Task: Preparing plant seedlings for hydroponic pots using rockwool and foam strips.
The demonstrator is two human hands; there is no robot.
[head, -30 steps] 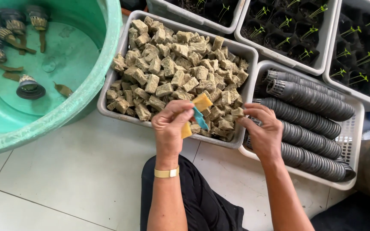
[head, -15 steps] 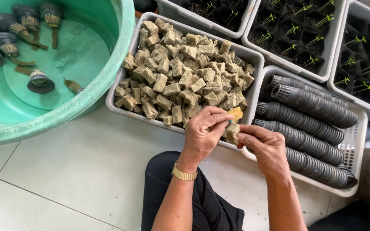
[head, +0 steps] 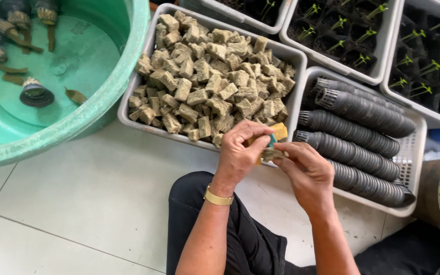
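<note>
Left hand (head: 240, 153) grips a yellow sponge cube (head: 279, 131); right hand (head: 304, 170) pinches a small brown cube (head: 272, 153), both above a grey tray of cubes (head: 291, 99).

Pretty bright, even daylight here, soft and diffuse with no hard shadows, just a faint dark patch on the white floor tiles (head: 103, 193) under the green tub (head: 92, 117). Slight sheen on the tiles and the tub rim, nothing blown out. Focus is decent across the middle (the sponge cubes (head: 204, 81) look crisp), though the hands are a touch soft. Straight tray edges bow a bit toward the corners.
</note>
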